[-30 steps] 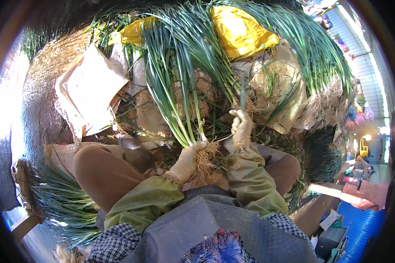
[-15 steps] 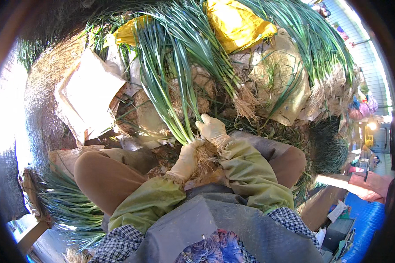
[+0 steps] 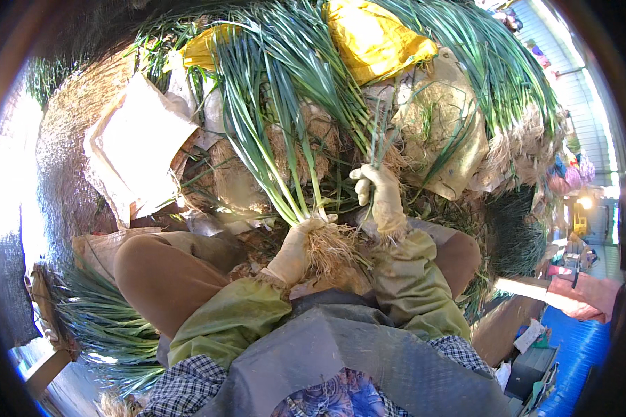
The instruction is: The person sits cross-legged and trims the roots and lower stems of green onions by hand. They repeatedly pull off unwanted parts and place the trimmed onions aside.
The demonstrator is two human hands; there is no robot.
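Both my hands wear pale, soiled gloves. My left hand (image 3: 295,249) is closed around a small bunch of green onions (image 3: 285,198) just above the roots. Its long leaves lean up and away across the pile, and the pale, stringy roots (image 3: 332,251) spill out to the right of the glove. To the right and a little farther off, my right hand (image 3: 384,198) is raised apart from the bunch, its fingers curled. A thin, motion-smeared green leaf (image 3: 378,135) sticks up from it and looks gripped there.
More green onions (image 3: 327,76) lie ahead, with a larger heap (image 3: 501,76) at the far right. Yellow sacking (image 3: 375,45) and a pale sack (image 3: 442,132) lie among them. My bent knees (image 3: 163,278) flank the work. Another leafy pile (image 3: 108,320) lies at left.
My right hand has moved right, away from the bunch, and now has a thin leaf upright at it. My left hand keeps its hold; the roots show more fully.
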